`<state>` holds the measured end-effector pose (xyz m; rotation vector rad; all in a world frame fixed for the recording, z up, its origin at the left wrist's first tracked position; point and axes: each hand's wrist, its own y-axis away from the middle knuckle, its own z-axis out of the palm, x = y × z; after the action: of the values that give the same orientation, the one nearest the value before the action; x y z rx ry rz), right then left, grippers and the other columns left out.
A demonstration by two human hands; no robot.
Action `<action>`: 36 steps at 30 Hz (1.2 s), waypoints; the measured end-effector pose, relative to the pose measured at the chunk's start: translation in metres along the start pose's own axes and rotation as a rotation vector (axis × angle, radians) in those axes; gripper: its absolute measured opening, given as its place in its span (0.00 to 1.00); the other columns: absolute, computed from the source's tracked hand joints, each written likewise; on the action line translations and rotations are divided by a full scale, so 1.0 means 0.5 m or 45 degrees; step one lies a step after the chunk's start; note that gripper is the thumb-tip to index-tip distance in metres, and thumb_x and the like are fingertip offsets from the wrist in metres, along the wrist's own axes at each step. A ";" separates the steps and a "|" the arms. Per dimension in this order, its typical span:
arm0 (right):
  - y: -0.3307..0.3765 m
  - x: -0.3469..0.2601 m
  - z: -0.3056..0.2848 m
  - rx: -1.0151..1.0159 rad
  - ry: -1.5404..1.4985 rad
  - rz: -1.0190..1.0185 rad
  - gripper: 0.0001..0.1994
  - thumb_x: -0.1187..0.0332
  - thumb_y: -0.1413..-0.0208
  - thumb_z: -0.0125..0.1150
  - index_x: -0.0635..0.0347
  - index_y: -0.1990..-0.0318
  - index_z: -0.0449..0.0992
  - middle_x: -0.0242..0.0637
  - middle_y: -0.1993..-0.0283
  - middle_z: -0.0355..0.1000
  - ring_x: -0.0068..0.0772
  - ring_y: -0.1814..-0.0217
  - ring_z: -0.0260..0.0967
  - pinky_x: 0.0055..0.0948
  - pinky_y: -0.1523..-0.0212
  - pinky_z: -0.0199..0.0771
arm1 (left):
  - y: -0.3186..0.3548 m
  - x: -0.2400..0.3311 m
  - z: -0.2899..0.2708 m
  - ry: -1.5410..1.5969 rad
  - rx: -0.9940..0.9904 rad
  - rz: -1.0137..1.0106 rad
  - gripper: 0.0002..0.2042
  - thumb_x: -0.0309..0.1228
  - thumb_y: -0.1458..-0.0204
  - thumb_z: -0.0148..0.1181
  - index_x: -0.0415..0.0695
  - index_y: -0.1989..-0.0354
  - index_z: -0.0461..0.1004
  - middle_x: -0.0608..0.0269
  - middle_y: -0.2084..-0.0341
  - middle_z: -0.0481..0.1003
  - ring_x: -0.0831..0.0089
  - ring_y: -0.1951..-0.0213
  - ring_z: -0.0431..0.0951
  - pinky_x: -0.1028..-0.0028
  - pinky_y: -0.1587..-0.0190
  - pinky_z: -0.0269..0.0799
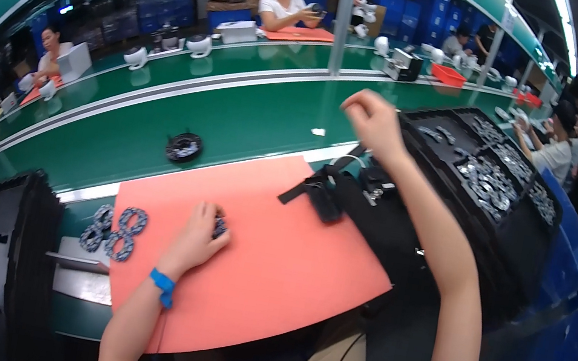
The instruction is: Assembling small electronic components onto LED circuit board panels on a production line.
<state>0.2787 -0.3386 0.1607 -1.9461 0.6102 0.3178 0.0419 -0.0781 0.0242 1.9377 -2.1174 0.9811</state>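
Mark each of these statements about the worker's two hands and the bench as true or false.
1. The left hand rests on a ring-shaped part on the pink mat. True.
2. The right hand lies flat on the mat. False: it is raised above the black tray.
3. Three ring parts lie at the mat's left edge. True.
4. The left wrist is bare. False: it wears a blue band.

Brown cardboard boxes [227,3] sit behind the far green conveyor line, stacked blue plastic crates [440,11] beyond them.
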 end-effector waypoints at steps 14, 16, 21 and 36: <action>0.266 -0.178 0.406 -0.683 -1.132 0.603 0.10 0.66 0.40 0.48 0.64 0.63 0.72 0.32 0.66 0.72 0.20 0.63 0.68 0.22 0.60 0.69 | -0.011 -0.028 0.007 0.125 0.441 -0.157 0.19 0.31 0.57 0.64 0.38 0.62 0.61 0.50 0.64 0.63 0.54 0.62 0.68 0.63 0.62 0.67; 0.258 -0.163 0.404 -0.846 -1.041 0.553 0.09 0.67 0.40 0.49 0.64 0.63 0.72 0.32 0.66 0.72 0.19 0.62 0.68 0.21 0.60 0.69 | -0.013 -0.033 0.007 0.151 0.453 -0.141 0.19 0.30 0.57 0.64 0.38 0.63 0.60 0.52 0.66 0.63 0.56 0.63 0.68 0.64 0.64 0.67; 0.257 -0.156 0.408 -0.895 -1.225 0.641 0.07 0.69 0.42 0.50 0.63 0.65 0.72 0.30 0.65 0.72 0.18 0.61 0.67 0.20 0.57 0.67 | -0.010 -0.028 0.002 0.155 0.424 -0.157 0.19 0.29 0.58 0.65 0.38 0.63 0.60 0.53 0.66 0.62 0.57 0.66 0.67 0.64 0.66 0.66; 0.247 -0.147 0.384 -0.997 -1.428 0.648 0.08 0.68 0.40 0.51 0.63 0.59 0.72 0.31 0.62 0.72 0.21 0.57 0.68 0.23 0.55 0.70 | -0.016 -0.016 0.004 0.394 0.317 -0.464 0.19 0.29 0.59 0.66 0.39 0.65 0.60 0.55 0.67 0.64 0.63 0.67 0.67 0.67 0.66 0.66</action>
<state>0.1586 -0.1887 0.0173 -1.8523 0.1883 2.0299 0.0516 -0.0718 0.0219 2.0173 -1.4720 1.4019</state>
